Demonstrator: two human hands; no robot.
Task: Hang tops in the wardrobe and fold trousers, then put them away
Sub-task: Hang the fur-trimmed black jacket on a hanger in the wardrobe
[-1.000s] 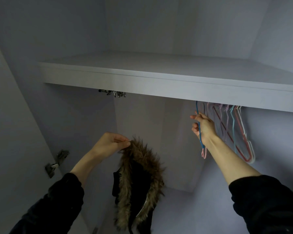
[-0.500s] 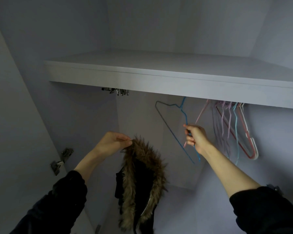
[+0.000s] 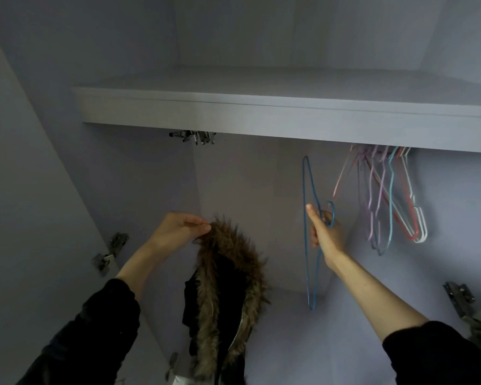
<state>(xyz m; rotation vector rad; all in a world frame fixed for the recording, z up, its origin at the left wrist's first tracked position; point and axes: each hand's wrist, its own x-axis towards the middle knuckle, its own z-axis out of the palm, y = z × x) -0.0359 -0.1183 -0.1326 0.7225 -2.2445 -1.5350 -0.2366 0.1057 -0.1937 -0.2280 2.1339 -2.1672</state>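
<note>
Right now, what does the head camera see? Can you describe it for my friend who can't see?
Inside a wardrobe, the left hand pinches a black coat's brown fur hood, while the right hand holds a blue wire hanger. More coloured hangers hang under the shelf at right.
</note>
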